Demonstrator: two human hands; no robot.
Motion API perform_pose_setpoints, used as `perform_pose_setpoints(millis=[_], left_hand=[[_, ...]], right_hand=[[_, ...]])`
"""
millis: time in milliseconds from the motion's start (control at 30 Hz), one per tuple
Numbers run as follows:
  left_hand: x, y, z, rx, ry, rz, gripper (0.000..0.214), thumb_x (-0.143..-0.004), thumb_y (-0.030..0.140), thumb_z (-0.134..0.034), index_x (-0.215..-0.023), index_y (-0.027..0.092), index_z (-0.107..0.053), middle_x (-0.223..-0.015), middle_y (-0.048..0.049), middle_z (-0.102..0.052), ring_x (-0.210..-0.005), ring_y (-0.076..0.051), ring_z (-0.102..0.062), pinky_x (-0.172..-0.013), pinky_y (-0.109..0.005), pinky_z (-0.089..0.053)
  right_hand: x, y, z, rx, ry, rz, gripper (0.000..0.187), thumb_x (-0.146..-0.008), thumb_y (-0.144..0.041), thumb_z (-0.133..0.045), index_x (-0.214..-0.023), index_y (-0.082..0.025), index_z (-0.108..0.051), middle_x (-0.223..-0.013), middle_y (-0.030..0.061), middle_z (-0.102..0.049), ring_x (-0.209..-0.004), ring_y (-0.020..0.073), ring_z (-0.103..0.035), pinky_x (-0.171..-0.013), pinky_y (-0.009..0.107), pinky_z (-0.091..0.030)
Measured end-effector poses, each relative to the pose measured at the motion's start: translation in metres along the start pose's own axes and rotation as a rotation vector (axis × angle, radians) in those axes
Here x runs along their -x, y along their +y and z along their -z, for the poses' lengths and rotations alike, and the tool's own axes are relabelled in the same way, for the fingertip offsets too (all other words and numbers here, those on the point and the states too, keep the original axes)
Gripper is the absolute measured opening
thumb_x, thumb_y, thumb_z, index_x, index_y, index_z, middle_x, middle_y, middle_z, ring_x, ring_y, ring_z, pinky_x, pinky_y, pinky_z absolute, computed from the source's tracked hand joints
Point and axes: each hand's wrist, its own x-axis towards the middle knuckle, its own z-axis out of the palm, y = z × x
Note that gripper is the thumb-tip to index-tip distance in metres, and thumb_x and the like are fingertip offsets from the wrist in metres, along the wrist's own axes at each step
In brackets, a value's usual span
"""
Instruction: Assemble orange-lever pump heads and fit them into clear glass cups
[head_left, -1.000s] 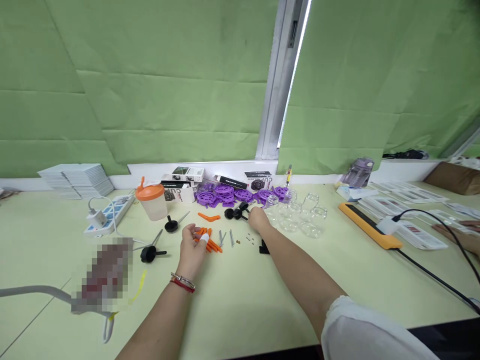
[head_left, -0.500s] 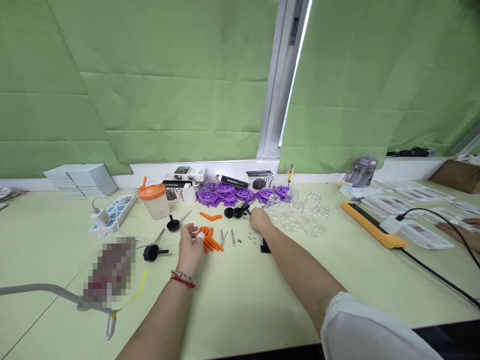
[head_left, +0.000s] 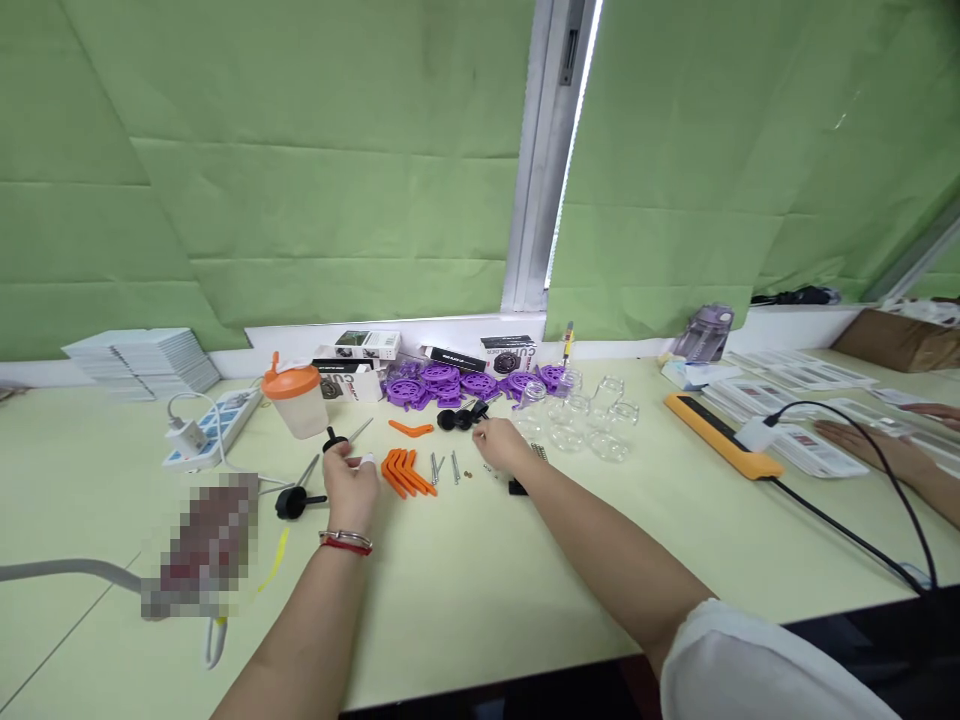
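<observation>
My left hand [head_left: 351, 490] is at a small black round part with a thin metal rod [head_left: 334, 440], its fingers at the near edge and its thumb held apart. Another black rodded part [head_left: 292, 502] lies to its left. My right hand [head_left: 504, 445] has its fingers pinched together beside a cluster of black round parts [head_left: 456, 418]; what the fingertips hold, if anything, is hidden. Between the hands lie several orange curved pieces [head_left: 407, 473], one more orange piece [head_left: 411, 429], metal screws [head_left: 454, 467] and tiny nuts [head_left: 469, 474]. A black piece [head_left: 517, 488] is partly under my right forearm.
Purple parts [head_left: 439, 380] and cup-holder boxes [head_left: 352, 384] line the back. Clear cups [head_left: 609, 445] stand right of them. An orange-lidded cup [head_left: 296, 405], a white power strip [head_left: 225, 425] and an orange power strip [head_left: 720, 437] flank the area. Another person's hand [head_left: 870, 450] is far right.
My left hand has moved left from the orange pieces to the black rodded part. My right hand stays by the black cluster. The camera view has shifted slightly.
</observation>
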Motion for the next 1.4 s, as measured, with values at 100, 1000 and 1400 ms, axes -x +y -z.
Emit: perform_pose_setpoints(millis=[100,1000,1400], left_hand=[[-0.018,0.002,0.002,-0.084,0.094,0.034,0.059,-0.071,0.025,-0.060,-0.123,0.010,-0.038,-0.116,-0.0153,-0.046,-0.103,-0.024,-0.053,-0.087,-0.039,-0.046],[-0.057,0.009,-0.011,-0.203,-0.006,-0.098,0.038,-0.073,0.011,-0.048,-0.107,0.012,-0.064,-0.115,-0.0170,-0.056,-0.108,-0.032,-0.051,-0.091,-0.044,-0.042],[0.043,0.056,0.018,0.316,-0.751,-0.421,0.024,-0.067,0.015,-0.056,-0.080,0.024,-0.074,-0.117,-0.0066,-0.060,-0.113,-0.026,-0.053,-0.097,-0.041,-0.045]], right_hand=[[0.023,-0.008,-0.007,0.015,-0.049,0.096,0.019,-0.083,-0.030,-0.056,-0.091,-0.023,-0.072,-0.094,0.0053,-0.070,-0.089,0.0180,-0.062,-0.069,0.023,-0.040],[0.041,-0.012,-0.022,0.040,-0.023,0.133,0.015,-0.087,-0.022,-0.053,-0.086,-0.016,-0.066,-0.091,0.0098,-0.068,-0.083,0.0189,-0.061,-0.065,0.025,-0.036],[0.067,0.015,0.018,-1.355,-0.119,-0.244,0.013,-0.092,-0.028,-0.046,-0.084,-0.018,-0.045,-0.084,0.0063,-0.066,-0.056,0.0113,-0.063,-0.041,0.018,-0.036]])
